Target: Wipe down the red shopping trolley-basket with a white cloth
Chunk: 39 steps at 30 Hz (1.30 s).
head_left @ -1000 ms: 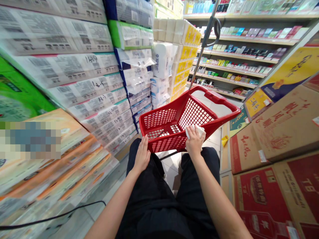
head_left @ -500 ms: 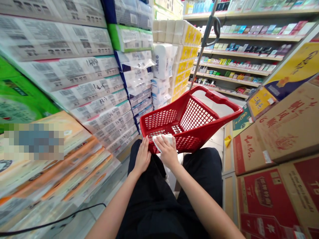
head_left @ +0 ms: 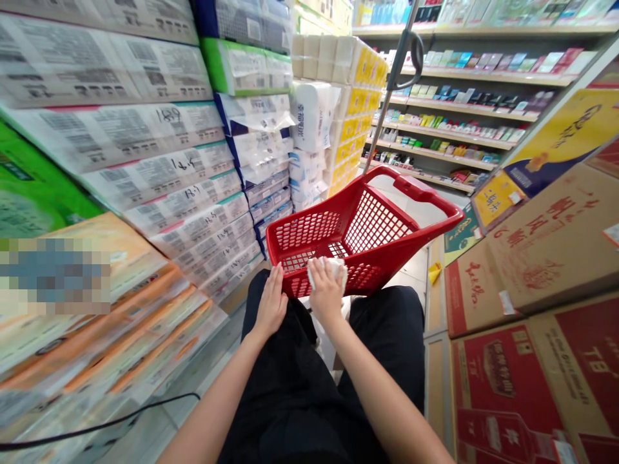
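Observation:
A red plastic shopping basket (head_left: 358, 225) with mesh sides and a raised handle stands tilted in front of my knees. My left hand (head_left: 271, 303) holds its near left corner, fingers close together against the rim. Along the near side, my right hand (head_left: 327, 293) presses a folded white cloth (head_left: 341, 269) to the basket's upper edge. Its fingers lie over the cloth and cover much of it. Inside, the part of the basket floor in view shows only mesh.
Stacked tissue packs (head_left: 193, 200) rise on the left. Cardboard cartons (head_left: 522, 258) line the right. Behind the basket leans a metal pole (head_left: 387, 106) with a dark loop. Product shelves (head_left: 464, 109) stand at the back. A black cable (head_left: 120, 409) crosses the lower left.
My right hand and the cloth have slid a little to the right along the basket's near side. My left hand stays at the corner. The whole view has shifted slightly.

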Available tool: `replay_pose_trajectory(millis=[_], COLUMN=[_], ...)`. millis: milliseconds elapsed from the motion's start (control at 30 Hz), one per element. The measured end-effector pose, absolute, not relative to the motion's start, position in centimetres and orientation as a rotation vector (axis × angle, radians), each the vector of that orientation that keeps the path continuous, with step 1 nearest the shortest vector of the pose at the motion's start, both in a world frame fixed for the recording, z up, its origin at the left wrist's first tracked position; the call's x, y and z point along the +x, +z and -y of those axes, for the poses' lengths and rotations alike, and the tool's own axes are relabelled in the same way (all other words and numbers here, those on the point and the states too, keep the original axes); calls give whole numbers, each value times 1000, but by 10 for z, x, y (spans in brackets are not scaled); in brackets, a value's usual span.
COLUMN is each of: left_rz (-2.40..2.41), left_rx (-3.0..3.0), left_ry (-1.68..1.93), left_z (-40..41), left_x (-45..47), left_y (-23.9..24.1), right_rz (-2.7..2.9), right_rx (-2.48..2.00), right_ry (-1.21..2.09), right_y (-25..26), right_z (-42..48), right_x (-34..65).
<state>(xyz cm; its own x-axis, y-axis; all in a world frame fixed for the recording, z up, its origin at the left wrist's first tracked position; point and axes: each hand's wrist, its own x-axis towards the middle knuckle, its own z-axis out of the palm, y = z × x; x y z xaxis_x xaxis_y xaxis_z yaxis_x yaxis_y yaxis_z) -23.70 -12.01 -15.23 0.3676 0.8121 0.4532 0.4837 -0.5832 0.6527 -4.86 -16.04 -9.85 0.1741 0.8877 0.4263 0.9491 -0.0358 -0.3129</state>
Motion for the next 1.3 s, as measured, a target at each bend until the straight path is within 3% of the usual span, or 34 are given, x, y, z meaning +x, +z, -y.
replay_pose_trajectory(millis=[233, 633, 767, 1000, 1300], left_rz=[-1099, -1147, -1152, -1091, -1180], left_rx=[2306, 2204, 2217, 2300, 2233], left_ry=[1065, 1077, 1070, 1068, 1022], left_z=[119, 122, 122, 118, 124], left_x=[-240, -234, -234, -240, -236], left_y=[-156, -149, -151, -157, -143], right_rz=[2058, 1702, 1621, 2016, 1885], right_rx=[-1654, -2012, -2028, -1686, -1846], right_ry=[-46, -346, -206, -67, -318], right_y=[-106, -84, -91, -108, -91], right_z=[163, 170, 162, 161, 170], right_x=[-112, 46, -12, -116, 10])
